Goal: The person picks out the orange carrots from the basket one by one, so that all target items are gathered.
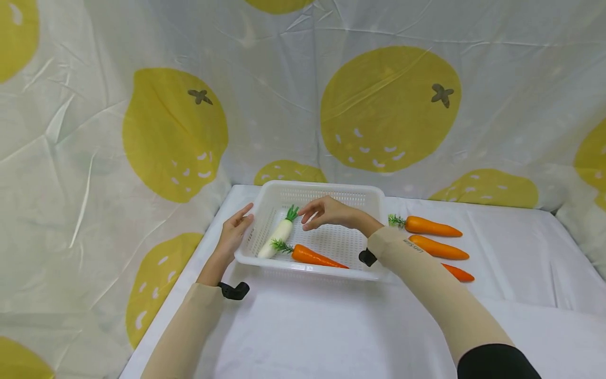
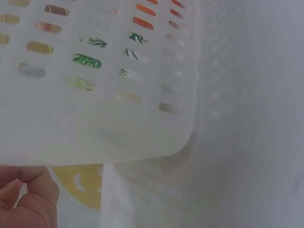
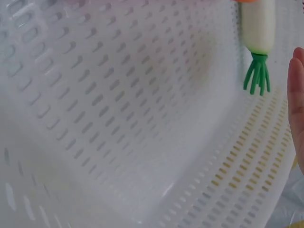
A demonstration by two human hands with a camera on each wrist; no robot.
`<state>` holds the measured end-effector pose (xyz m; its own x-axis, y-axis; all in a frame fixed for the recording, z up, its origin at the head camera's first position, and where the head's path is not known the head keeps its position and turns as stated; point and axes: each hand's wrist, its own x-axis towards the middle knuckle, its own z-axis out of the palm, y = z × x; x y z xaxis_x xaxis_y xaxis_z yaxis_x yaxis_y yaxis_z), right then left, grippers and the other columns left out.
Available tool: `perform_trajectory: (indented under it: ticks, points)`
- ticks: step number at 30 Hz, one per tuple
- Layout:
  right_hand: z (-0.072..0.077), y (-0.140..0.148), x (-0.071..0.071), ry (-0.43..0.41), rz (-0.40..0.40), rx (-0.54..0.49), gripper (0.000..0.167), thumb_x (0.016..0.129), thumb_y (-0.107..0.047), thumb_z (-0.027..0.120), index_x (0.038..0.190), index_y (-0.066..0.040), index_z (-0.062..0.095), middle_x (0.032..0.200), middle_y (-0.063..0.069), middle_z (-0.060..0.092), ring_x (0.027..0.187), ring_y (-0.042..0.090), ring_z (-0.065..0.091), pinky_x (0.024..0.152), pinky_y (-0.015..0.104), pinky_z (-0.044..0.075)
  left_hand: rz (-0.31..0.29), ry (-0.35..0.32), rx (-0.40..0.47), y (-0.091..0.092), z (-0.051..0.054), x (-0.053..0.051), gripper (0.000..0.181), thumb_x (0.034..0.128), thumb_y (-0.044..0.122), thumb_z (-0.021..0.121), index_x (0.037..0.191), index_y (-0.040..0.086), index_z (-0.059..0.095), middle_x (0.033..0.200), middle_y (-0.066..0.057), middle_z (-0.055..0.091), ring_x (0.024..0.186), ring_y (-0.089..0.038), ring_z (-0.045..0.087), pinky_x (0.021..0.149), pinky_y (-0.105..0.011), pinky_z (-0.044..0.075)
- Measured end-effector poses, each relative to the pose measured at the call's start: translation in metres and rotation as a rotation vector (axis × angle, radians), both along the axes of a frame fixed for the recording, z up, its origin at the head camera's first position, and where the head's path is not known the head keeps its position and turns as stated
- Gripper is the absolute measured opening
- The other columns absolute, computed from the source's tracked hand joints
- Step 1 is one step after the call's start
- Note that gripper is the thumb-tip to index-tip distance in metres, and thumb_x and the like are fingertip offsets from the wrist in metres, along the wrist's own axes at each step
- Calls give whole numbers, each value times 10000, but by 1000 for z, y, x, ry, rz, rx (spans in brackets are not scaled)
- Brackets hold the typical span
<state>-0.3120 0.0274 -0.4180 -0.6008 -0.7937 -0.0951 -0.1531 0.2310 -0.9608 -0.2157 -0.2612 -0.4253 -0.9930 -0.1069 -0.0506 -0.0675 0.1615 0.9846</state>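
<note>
A white perforated plastic basket (image 1: 312, 183) stands on the cloth-covered table. Inside lie a white radish (image 1: 276, 238) with green leaves and an orange carrot (image 1: 312, 257) along the near wall. My left hand (image 1: 231, 231) is at the basket's left rim, thumb and fingers apart; whether it touches is unclear. In the left wrist view, part of that hand (image 2: 28, 197) shows beyond the rim. Over the basket hovers my right hand (image 1: 326, 212), fingers loosely bent with nothing in them, near the radish leaves. The right wrist view shows its fingers (image 3: 297, 104) beside the radish (image 3: 259, 28).
Right of the basket, three more carrots lie in a column: a top one (image 1: 433, 226), a middle one (image 1: 440, 247) and a lower one (image 1: 458, 272) partly hidden by the right forearm. A lemon-print curtain (image 1: 274, 105) hangs behind the white table (image 1: 307, 326).
</note>
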Motion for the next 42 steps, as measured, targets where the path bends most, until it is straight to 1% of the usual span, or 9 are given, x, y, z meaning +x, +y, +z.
perform_trajectory:
  ticks: [5,9,15,21,26,29,31,36,42]
  points:
    - [-13,-8,4,21,45,17,462,856,-72,764,1274,64,620,1063,118,693,981,281,670,874,396,534,6,-2,-7,0,-1,-1,475,1057,176,513,1514,82,424,1002,-73,541,896,-119,516,769,-191,457]
    - [-21,-15,8,15,76,44,472,860,-84,754,1284,65,614,1074,126,687,973,292,677,848,365,543,5,-3,0,0,-1,-1,475,1056,169,513,1513,77,422,1012,-81,559,896,-114,536,769,-195,470]
    - [-22,-23,16,25,86,74,465,851,-52,761,1278,65,618,1118,193,674,964,264,676,858,371,541,12,0,5,1,1,0,475,1055,161,516,1511,70,423,993,-73,562,885,-110,540,759,-190,472]
    - [-24,-21,16,25,60,116,460,839,-30,783,1263,70,633,1120,223,671,982,251,643,872,305,518,15,-2,-12,0,-1,-1,471,1058,162,508,1512,71,421,992,-78,548,882,-119,528,753,-188,463]
    - [-27,-15,14,14,56,157,467,849,-59,781,1271,72,628,1100,201,683,962,218,634,862,315,524,17,2,0,-6,-14,-9,475,1055,188,518,1514,100,428,1002,-63,555,895,-117,533,760,-187,464]
    - [-33,-12,12,-26,52,176,471,846,-80,788,1270,53,634,1054,143,696,924,195,645,846,344,534,26,12,5,-11,-24,-14,480,1052,231,529,1513,132,440,996,-32,544,893,-101,517,762,-178,454]
    - [-35,-11,11,-61,55,185,467,841,-83,792,1263,45,638,1028,113,698,904,187,650,831,365,541,33,25,-2,-12,-28,-15,485,1049,252,534,1512,139,444,984,-13,539,888,-89,509,764,-176,449]
    - [-39,-13,14,-94,109,238,428,816,-96,820,1212,-18,680,990,79,687,821,154,622,777,346,545,40,49,-22,-10,-31,-15,490,1047,260,541,1508,124,448,966,-6,535,878,-83,506,760,-177,448]
    - [-39,-17,16,-56,131,299,416,790,-90,846,1175,-38,698,962,63,660,762,141,575,723,286,532,41,50,-14,-10,-31,-16,476,1045,258,545,1499,138,469,974,-23,541,878,-90,523,753,-178,458]
